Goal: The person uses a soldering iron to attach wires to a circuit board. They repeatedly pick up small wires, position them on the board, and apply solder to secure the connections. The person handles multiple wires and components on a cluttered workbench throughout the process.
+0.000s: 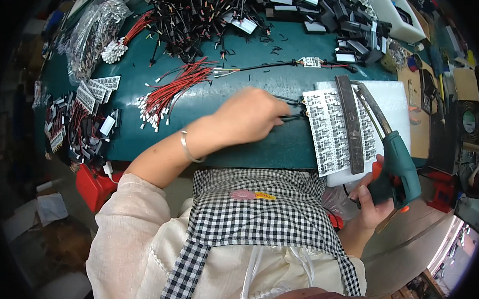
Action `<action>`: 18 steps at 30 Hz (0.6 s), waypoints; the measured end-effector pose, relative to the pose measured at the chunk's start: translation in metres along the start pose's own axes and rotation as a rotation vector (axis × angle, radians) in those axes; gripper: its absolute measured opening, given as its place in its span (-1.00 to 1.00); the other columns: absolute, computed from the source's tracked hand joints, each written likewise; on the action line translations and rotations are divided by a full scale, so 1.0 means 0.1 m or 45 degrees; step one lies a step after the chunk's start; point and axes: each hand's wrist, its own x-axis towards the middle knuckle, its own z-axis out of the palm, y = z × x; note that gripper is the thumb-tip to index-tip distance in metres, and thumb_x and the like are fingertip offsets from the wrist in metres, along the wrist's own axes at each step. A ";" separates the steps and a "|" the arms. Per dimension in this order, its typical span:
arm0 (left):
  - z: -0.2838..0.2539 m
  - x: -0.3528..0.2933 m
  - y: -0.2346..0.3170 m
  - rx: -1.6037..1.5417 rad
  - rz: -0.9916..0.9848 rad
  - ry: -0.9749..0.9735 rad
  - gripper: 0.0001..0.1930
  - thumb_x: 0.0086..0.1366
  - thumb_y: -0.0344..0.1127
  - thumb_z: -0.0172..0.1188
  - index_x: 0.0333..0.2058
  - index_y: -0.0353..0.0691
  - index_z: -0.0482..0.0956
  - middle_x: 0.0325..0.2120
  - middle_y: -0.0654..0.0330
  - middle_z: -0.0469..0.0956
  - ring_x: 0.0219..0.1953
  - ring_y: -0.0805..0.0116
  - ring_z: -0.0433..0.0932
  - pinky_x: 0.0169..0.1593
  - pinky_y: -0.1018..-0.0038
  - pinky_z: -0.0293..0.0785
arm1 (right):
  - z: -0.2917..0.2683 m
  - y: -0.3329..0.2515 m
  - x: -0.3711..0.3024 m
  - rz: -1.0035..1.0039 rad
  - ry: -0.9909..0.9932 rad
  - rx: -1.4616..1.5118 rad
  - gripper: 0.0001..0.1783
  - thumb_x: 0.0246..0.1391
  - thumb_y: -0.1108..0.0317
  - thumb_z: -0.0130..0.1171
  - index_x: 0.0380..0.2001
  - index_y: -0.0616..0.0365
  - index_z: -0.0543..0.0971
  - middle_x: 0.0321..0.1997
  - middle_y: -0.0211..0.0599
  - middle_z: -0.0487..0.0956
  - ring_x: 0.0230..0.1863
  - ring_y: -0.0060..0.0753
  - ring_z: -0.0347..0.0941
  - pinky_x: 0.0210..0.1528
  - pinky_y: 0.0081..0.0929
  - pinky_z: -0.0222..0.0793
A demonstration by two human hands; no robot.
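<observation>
My left hand reaches across the mat, its fingers pinched on a short black cable that runs to the left edge of a white circuit board panel. A second black cable meets the same edge just above. In my right hand is a green soldering gun, gripped by its handle. Its long metal nozzle points up and left, the tip over the panel's upper right part. A dark flat bar lies across the panel, which rests on a white foam block.
Red wires with white connectors lie left of centre, beside a long black cable with a small board. Piles of black cables and black cases fill the back. More boards and wires lie far left.
</observation>
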 end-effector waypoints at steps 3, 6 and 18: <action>-0.34 0.11 -0.30 0.350 0.015 0.320 -0.80 -0.05 -0.52 0.22 -0.37 -0.21 0.66 -0.39 0.06 0.64 -0.33 0.11 0.62 -0.24 0.30 0.55 | 0.08 0.07 0.05 0.025 -0.054 0.112 -0.31 -0.12 0.61 0.14 0.14 0.57 0.18 -0.53 -0.16 0.47 -0.67 -0.53 0.33 -0.58 -0.62 0.33; -0.64 0.39 -0.77 0.815 0.033 0.622 -0.73 -0.01 -0.59 0.13 -0.30 -0.19 0.63 -0.38 0.19 0.54 -0.23 0.18 0.52 -0.17 0.33 0.48 | 0.18 0.13 0.04 0.097 -0.074 0.214 -0.30 -0.13 0.60 0.16 0.13 0.56 0.19 -0.56 -0.20 0.45 -0.68 -0.52 0.33 -0.58 -0.62 0.34; -0.76 0.73 -0.81 0.692 0.336 0.471 -0.85 0.04 -0.35 0.28 -0.36 -0.16 0.62 -0.34 0.23 0.54 -0.18 0.21 0.49 -0.07 0.29 0.36 | -0.03 0.21 -0.13 0.267 0.001 0.322 -0.25 -0.18 0.67 0.19 0.15 0.49 0.17 0.16 0.23 0.33 -0.55 -0.49 0.42 -0.60 -0.61 0.42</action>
